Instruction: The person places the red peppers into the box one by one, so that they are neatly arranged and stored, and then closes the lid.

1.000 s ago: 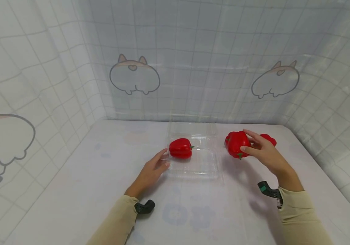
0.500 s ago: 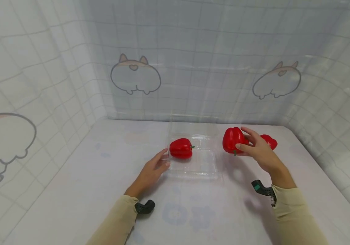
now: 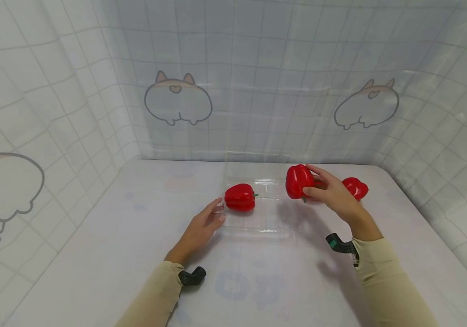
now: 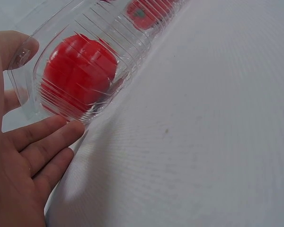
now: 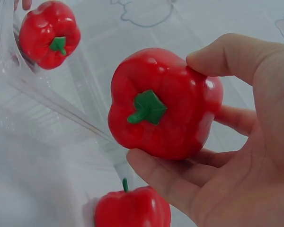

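Note:
My left hand [image 3: 201, 229] holds the left edge of an open clear plastic clamshell box [image 3: 268, 218], thumb and fingers at its rim [image 4: 19, 94]. Inside the box, on its left side, one red bell pepper [image 3: 239, 197] lies on its side with its stem to the right. My right hand [image 3: 333, 193] grips a second red bell pepper [image 3: 297, 181] between thumb and fingers, raised at the box's right edge. Its green stem [image 5: 151, 108] faces the right wrist camera. Another red bell pepper [image 3: 355, 188] rests on the table right of that hand.
The hinged lid [image 3: 254, 171] of the box lies back toward the rear wall. A further patch of red [image 3: 320, 183] shows between the right hand's fingers. White gridded sheeting [image 3: 233, 113] encloses the table [image 3: 156, 190] at the back and both sides.
My right hand has lifted the bell pepper and carried it left, from beside the other peppers to the box's right edge. The left hand stays in place.

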`<action>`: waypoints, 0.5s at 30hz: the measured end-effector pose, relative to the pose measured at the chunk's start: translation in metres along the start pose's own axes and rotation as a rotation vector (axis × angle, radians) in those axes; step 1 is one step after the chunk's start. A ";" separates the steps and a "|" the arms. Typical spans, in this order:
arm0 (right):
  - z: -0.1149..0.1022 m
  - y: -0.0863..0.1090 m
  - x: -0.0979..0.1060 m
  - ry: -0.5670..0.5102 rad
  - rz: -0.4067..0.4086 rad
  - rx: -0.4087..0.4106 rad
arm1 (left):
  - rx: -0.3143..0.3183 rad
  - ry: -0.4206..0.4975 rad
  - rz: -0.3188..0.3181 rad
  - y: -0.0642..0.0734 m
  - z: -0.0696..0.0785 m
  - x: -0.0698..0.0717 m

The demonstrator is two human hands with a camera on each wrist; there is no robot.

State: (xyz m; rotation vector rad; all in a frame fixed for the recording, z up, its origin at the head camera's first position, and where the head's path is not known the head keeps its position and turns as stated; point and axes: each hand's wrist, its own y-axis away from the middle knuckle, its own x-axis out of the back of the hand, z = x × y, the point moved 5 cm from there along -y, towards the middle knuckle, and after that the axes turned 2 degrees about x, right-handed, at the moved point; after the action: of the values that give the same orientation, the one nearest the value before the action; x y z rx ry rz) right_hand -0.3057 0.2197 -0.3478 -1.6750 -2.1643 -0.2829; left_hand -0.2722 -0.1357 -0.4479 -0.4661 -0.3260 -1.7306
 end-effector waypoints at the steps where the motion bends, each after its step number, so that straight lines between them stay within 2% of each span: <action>1: -0.002 -0.001 -0.001 0.003 -0.010 0.007 | 0.004 0.004 -0.001 0.000 -0.001 0.000; 6: -0.008 -0.007 -0.008 0.044 -0.056 0.037 | 0.009 0.011 -0.006 0.000 -0.001 0.000; 15: -0.009 -0.015 -0.017 0.064 -0.069 0.019 | 0.003 0.015 -0.005 0.001 -0.001 0.000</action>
State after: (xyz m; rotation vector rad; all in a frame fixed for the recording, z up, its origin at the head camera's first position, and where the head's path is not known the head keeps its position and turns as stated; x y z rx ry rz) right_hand -0.3148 0.1974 -0.3456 -1.5618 -2.1743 -0.3299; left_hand -0.2714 -0.1365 -0.4488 -0.4509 -0.3193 -1.7375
